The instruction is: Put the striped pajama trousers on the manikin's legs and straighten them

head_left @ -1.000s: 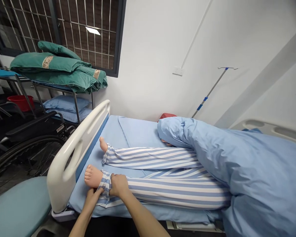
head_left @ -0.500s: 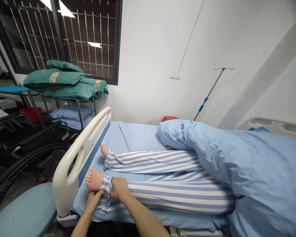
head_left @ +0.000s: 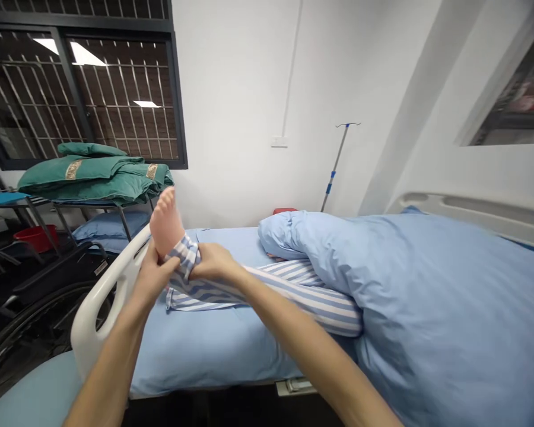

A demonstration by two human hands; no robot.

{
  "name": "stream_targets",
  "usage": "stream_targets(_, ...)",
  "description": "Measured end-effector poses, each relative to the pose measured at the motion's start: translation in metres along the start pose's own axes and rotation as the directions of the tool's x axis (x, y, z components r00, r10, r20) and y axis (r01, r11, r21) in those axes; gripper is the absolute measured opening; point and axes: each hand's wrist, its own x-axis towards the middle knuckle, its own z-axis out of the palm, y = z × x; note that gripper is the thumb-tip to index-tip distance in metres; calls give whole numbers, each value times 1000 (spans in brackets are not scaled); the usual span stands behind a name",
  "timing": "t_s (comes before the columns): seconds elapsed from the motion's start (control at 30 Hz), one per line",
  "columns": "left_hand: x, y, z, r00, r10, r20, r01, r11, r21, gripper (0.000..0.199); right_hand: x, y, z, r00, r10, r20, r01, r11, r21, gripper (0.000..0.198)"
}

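White-walled ward, barred window (head_left: 115,95), blue-sheeted bed (head_left: 213,350), white footboard (head_left: 93,314), wheelchair (head_left: 35,296)

The trouser leg (head_left: 267,290) is striped blue and white, its cuff the same. The duvet (head_left: 427,296) on the right and the sheet (head_left: 204,350) are plain light blue. The footboard (head_left: 93,308) is white. Far left, folded blankets (head_left: 93,178) are dark green with gold patterned bands; a red basin (head_left: 35,236) sits below.
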Motion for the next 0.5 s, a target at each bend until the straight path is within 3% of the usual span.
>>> stream_targets(0.13, 14, 76, 21, 979, 181, 94, -185, 982, 39, 52, -19, 13, -72, 993, -88, -85, 96, 991, 94, 42)
stream_targets(0.27, 18, 110, 31, 962, 258, 93, -270, 951, 150, 53, -25, 23, -99, 987, -104, -119, 118, 986, 121, 43)
stream_targets(0.4, 12, 91, 20, 986, 157, 53, -164, 975, 151, 57, -17, 15, -69, 991, -69, -111, 78, 994, 73, 48)
stream_targets(0.5, -2, 36, -2, 999, 16, 31, -17, 998, 54, 58, -10, 0, -17, 996, -17, -84, 17, 1000, -2, 51)
